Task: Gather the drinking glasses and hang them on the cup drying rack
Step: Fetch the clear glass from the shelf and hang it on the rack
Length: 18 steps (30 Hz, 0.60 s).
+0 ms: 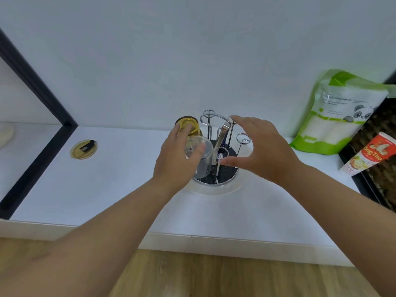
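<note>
Your left hand (177, 159) reaches in from the lower left of the frame, forearm stretched diagonally, fingers wrapped around a clear drinking glass (200, 156). You hold the glass tilted, mouth down, at the left side of the cup drying rack (218, 151) in the centre of the frame. Your right hand (260, 147) comes in from the lower right and hovers over the rack's right side, spread wide and empty, thumb low toward the rack's base and fingers arched above the wire loops, gripping nothing that you can see.

An amber glass (188, 126) sits upside down at the rack's back left, just behind your left fingertips, touching or nearly touching them; which one you cannot tell. The rack's chrome prongs end in small round loops, and a curved chrome handle arches over the middle. Its round dark base sits on a clear, shallow dish (225, 188) resting on the table (107, 189).

The table is smooth and white. At the left of the frame lies a round amber lid (83, 149) with a black tab, well apart from the rack. A black frame bar (38, 125) runs diagonally along the left. At the right edge stand a green and white pouch (340, 112) with a panda drawing, leaning at the wall, and a red and white tube (367, 154). Wood-grain floor (214, 275) shows along the bottom.
</note>
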Motion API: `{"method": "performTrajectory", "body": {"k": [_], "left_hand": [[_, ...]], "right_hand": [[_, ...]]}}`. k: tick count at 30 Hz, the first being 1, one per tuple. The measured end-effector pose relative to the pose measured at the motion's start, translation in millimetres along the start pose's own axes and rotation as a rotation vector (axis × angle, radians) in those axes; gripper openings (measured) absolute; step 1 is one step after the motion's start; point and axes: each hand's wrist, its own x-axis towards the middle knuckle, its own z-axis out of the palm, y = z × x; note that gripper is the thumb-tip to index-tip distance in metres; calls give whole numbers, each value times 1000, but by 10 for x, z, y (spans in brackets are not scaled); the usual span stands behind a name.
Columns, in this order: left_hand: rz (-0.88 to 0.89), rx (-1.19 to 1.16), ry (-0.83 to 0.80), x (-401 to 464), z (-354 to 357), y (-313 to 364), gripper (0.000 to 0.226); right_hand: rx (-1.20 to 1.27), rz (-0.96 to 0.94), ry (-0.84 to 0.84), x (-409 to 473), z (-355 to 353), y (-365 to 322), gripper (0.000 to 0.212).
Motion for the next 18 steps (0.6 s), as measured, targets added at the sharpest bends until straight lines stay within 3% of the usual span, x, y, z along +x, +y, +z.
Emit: {"method": "performTrajectory", "body": {"k": [11, 18], "left_hand": [[98, 113, -67, -40, -1, -175, 62], [64, 52, -41, 20, -7, -226, 63]], "right_hand": [[77, 170, -141, -12, 268, 16, 134], [-5, 232, -167, 13, 371, -70, 131]]}}
